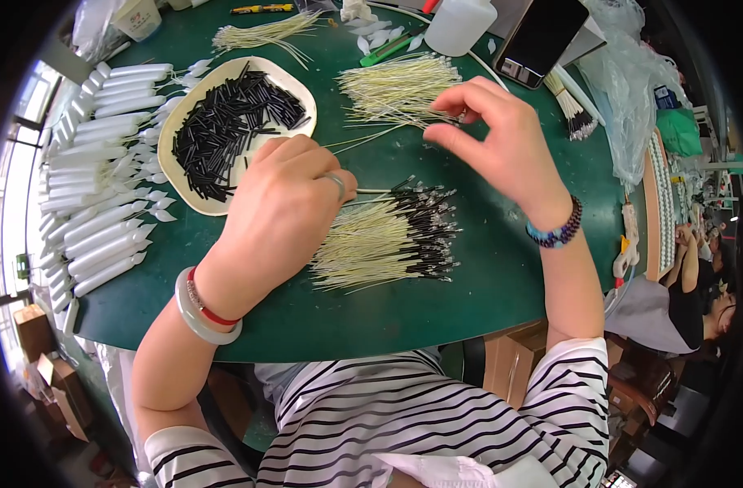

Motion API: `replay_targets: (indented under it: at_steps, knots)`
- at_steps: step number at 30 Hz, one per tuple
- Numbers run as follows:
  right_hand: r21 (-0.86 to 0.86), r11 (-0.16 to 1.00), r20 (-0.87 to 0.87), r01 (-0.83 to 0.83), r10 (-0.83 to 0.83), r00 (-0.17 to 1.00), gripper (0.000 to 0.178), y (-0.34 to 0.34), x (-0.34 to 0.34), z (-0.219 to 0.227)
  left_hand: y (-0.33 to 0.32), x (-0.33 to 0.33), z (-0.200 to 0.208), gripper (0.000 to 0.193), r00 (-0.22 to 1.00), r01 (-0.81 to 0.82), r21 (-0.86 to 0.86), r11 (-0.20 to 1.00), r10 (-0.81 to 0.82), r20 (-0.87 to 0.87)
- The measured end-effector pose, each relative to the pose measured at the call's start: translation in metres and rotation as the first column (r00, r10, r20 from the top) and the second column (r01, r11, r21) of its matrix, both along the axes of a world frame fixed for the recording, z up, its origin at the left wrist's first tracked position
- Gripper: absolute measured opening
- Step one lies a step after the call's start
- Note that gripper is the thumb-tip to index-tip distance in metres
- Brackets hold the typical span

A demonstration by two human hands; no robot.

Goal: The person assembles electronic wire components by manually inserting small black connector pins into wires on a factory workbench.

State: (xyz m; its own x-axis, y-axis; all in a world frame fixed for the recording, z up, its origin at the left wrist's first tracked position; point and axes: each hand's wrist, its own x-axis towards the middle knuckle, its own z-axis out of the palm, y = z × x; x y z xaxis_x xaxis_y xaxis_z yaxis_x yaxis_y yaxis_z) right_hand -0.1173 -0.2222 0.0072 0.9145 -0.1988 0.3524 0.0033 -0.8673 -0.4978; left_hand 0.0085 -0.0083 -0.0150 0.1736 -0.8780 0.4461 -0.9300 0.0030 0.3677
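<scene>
My left hand point(286, 195) is closed at the right rim of a cream bowl point(170, 163) filled with short black tubes point(225, 122). Thin pale-yellow wires come out from under its curled fingers; the fingertips themselves are hidden. My right hand point(502, 134) hovers by a loose pile of bare pale-yellow wires point(396, 81), thumb and forefinger apart with nothing visible between them. Below the hands lies a stack of similar wires point(363, 248); black sleeves point(428, 232) cover their right ends, which have small clear tips.
White candle-shaped sticks point(111, 244) with flame-shaped tips line the left side. Across the back lie another wire bundle point(266, 34), a green cutter point(392, 49), a white bottle point(461, 24) and a propped phone point(542, 41). A sleeved wire bundle point(575, 114) and clear plastic point(632, 89) are at right.
</scene>
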Motion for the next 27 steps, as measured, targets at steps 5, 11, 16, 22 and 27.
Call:
replay_targets:
  at_steps: [5, 11, 16, 22, 27]
  knots:
    - [-0.239, 0.971, -0.01, 0.023, -0.027, 1.0, 0.011, -0.007, 0.008, -0.025, 0.002, 0.004, 0.005, 0.014, 0.997, 0.048, -0.055, 0.997, -0.051, -0.061]
    - [-0.255, 0.966, 0.051, -0.027, 0.042, 0.998, 0.008, 0.003, 0.014, -0.024, 0.027, 0.05, 0.021, 0.013, 0.947, -0.321, 0.057, 0.945, 0.322, -0.002]
    - [-0.301, 0.952, 0.027, -0.051, 0.061, 0.998, 0.007, 0.005, 0.02, -0.031, 0.022, 0.058, 0.01, 0.011, 0.936, -0.316, 0.2, 0.927, 0.339, -0.091]
    - [-0.399, 0.917, 0.166, -0.015, 0.089, 0.982, 0.01, 0.01, 0.014, -0.021, 0.015, 0.059, -0.001, 0.009, 0.947, -0.319, 0.116, 0.941, 0.322, -0.008]
    - [0.029, 0.999, 0.128, -0.037, 0.033, 0.991, 0.011, 0.013, 0.004, -0.013, 0.01, 0.059, 0.002, 0.007, 0.959, -0.278, 0.132, 0.951, 0.283, -0.021]
